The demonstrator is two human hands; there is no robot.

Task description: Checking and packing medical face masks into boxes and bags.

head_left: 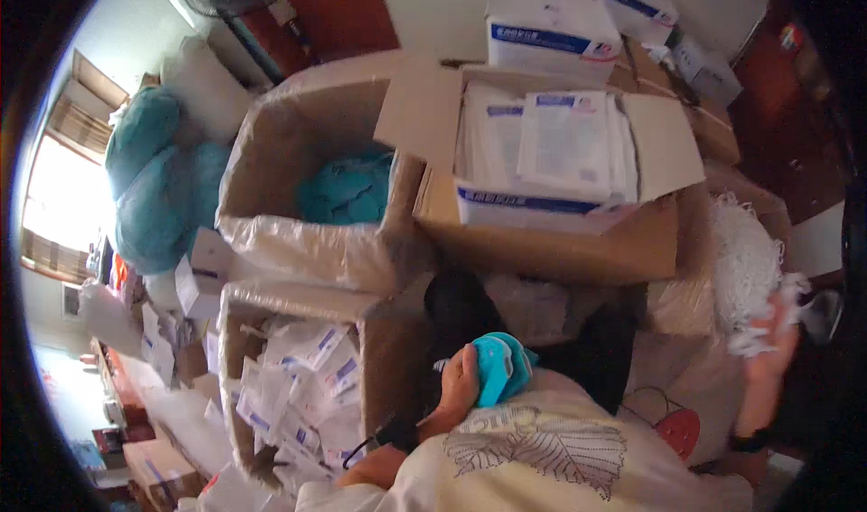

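My left hand (461, 381) is closed round the edge of some teal face masks (508, 367), held in front of my shirt above my lap. They look folded and layered, and I cannot tell how many there are. Out to the right, my right hand (772, 339) is blurred, its fingers among loose white cords. Strands hang from and around those fingers. Beside it a big tangled bundle of white cords (745, 250) rests against a brown carton.
An open carton (542, 255) ahead supports a white box packed with flat white packets (569, 142). Left of it, a lined carton (253, 173) holds teal pieces (348, 190). Nearer, another carton (293, 302) holds white packets (298, 377). Teal sacks (153, 200) stand far left; a red disc (677, 432) lies right.
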